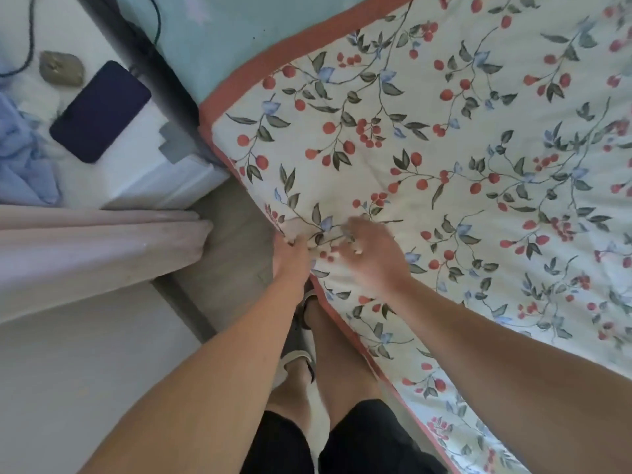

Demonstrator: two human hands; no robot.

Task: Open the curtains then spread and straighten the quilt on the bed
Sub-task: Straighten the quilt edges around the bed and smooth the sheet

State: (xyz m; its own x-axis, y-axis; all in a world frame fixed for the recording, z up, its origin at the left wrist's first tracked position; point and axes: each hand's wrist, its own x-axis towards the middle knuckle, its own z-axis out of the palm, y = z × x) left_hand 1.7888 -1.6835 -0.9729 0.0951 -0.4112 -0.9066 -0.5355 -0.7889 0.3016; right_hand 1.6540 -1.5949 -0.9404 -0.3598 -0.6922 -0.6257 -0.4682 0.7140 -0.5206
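We look down on the quilt (444, 159), cream with red berries, green leaves and a rust-red border, lying spread over the bed and covering most of it; a strip of pale green sheet (222, 39) shows bare along the bed's far edge. The quilt's near edge hangs over the side of the bed where we stand, and its corner falls at the bed's far-left corner. Our left hand (290, 254) is at that near edge, its fingers curled round a fold of the quilt and gripping it. Our right hand (372, 254) sits just beside it on top of the quilt; it is blurred, the fingers look bent down into the fabric, but we cannot tell whether they pinch it or only press on it. Below the hands we see our legs in dark shorts and a sandal (301, 340) on the floor. Left of the bed, a pale pink curtain (95, 248) hangs gathered. Beyond it, on a white surface (143, 169), lie a dark phone (101, 111), a small olive-grey pouch (61, 68) and some blue cloth (20, 152) at its left edge.
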